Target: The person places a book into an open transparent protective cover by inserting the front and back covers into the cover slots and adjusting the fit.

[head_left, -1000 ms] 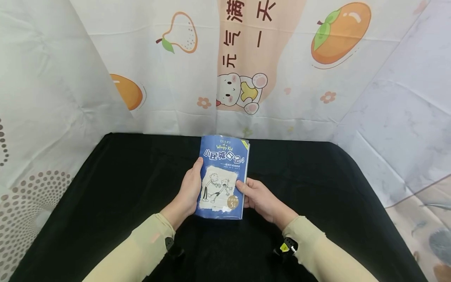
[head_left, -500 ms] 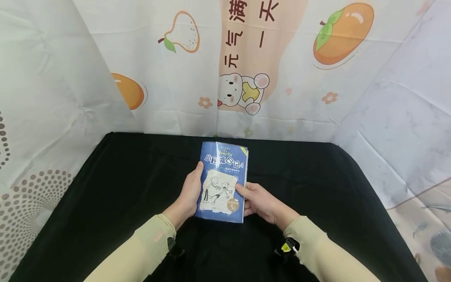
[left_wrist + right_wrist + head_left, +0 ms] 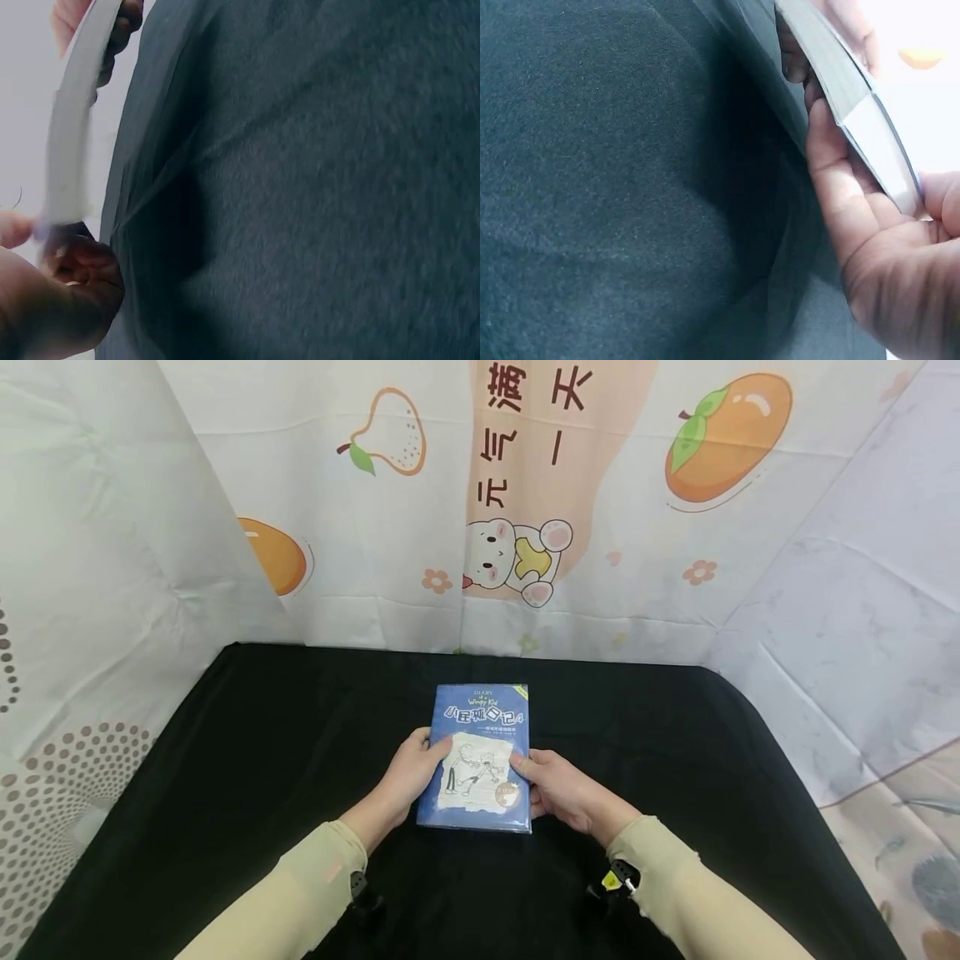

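Observation:
A blue paperback book [image 3: 480,814] with a white cartoon panel on its cover is held up over the black cloth, cover facing the head camera. My left hand [image 3: 408,768] grips its left edge, the thumb lying across the cover and the other fingers behind. On the opposite edge my right hand [image 3: 566,789] pinches it, thumb on the front near the panel. In the right wrist view the book's page edges [image 3: 847,82] show, with right-hand fingers [image 3: 832,157] curled beneath. The left wrist view shows the book [image 3: 71,142] edge-on, slightly bowed and blurred.
Black cloth [image 3: 247,777] covers the table. Behind it hangs a white curtain [image 3: 360,552] printed with fruit, flowers and a cartoon bear. More pale cloth [image 3: 810,610] closes in the right side, and a dotted sheet [image 3: 82,777] the left.
The book has come down a little toward me and its cover looks flatter. My left thumb has moved from the edge onto the cover; the right hand keeps its hold.

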Tool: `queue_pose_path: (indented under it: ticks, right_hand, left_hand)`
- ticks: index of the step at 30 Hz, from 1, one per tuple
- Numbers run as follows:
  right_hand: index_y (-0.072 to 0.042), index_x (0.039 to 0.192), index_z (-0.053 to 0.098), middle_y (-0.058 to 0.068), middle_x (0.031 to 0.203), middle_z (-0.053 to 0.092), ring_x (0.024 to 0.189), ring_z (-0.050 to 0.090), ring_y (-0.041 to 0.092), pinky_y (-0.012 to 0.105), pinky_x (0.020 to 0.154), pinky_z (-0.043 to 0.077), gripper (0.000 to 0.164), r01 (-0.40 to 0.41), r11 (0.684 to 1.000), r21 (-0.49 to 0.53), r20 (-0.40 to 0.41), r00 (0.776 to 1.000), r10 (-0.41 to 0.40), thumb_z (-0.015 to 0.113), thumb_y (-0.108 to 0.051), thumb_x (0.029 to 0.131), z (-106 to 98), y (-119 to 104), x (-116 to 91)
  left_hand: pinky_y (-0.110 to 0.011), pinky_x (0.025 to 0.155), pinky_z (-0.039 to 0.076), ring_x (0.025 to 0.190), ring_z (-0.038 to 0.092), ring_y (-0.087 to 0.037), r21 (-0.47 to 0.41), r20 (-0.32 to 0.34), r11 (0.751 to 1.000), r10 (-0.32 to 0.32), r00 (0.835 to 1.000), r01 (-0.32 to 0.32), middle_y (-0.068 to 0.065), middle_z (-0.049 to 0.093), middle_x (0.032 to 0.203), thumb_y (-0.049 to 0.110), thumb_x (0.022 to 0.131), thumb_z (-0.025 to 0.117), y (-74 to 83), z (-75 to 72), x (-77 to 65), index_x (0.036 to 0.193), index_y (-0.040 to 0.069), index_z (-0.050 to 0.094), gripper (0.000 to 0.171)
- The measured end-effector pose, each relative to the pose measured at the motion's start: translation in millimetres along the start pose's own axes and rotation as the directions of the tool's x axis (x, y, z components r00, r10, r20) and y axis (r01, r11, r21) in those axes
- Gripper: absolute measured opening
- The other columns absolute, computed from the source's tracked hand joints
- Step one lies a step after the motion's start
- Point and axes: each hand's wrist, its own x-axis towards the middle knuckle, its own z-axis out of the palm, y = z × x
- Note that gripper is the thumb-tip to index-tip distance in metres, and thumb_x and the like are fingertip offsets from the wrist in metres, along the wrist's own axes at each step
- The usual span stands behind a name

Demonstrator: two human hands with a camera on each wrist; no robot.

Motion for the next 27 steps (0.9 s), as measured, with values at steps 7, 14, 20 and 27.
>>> queue_pose_path:
  ticks: [7, 14, 20, 27]
  right_hand:
    - [0.000, 0.135, 0.042, 0.020, 0.109, 0.068, 0.096, 0.066, 0.034, 0.044, 0.073, 0.059, 0.042, -0.053, 0.999, 0.007, -0.026, 0.998, 0.053, 0.033, -0.030, 0.108, -5, 3, 4]
    - [0.001, 0.133, 0.044, 0.018, 0.103, 0.069, 0.090, 0.067, 0.032, 0.043, 0.068, 0.059, 0.043, -0.080, 0.991, -0.105, -0.073, 0.995, 0.073, 0.036, -0.031, 0.107, -7, 6, 7]
    - [0.001, 0.119, 0.053, 0.014, 0.085, 0.070, 0.069, 0.068, 0.027, 0.037, 0.051, 0.057, 0.038, -0.132, 0.933, -0.336, -0.191, 0.979, 0.070, 0.040, -0.032, 0.106, -1, 3, 8]
    - [-0.003, 0.090, 0.057, 0.011, 0.060, 0.062, 0.042, 0.059, 0.024, 0.034, 0.036, 0.050, 0.032, -0.256, 0.693, -0.674, -0.356, 0.934, -0.001, 0.051, -0.033, 0.101, 3, 6, 9]
  left_hand:
    - [-0.052, 0.107, 0.034, 0.131, 0.033, -0.035, 0.395, 0.123, 0.905, 0.120, 0.985, -0.160, -0.023, 0.018, 0.153, 0.035, 0.090, 0.065, -8.0, -0.7, -4.2, 0.153, 0.006, 0.011, 0.088]
    - [-0.055, 0.105, 0.035, 0.135, 0.025, -0.037, 0.555, 0.191, 0.793, 0.175, 0.966, -0.253, -0.019, 0.014, 0.154, 0.036, 0.087, 0.069, -15.5, 2.5, -12.8, 0.152, 0.008, 0.025, 0.083]
    - [-0.050, 0.101, 0.038, 0.129, 0.026, -0.034, 0.692, 0.238, 0.644, 0.222, 0.945, -0.326, -0.014, 0.007, 0.157, 0.042, 0.085, 0.072, -17.2, 3.4, -19.1, 0.148, 0.012, 0.037, 0.078]
    - [-0.053, 0.104, 0.033, 0.129, 0.029, -0.033, 0.755, 0.387, 0.466, 0.250, 0.888, -0.461, -0.009, 0.018, 0.157, 0.056, 0.079, 0.072, -18.7, -1.9, -25.8, 0.146, 0.017, 0.040, 0.084]
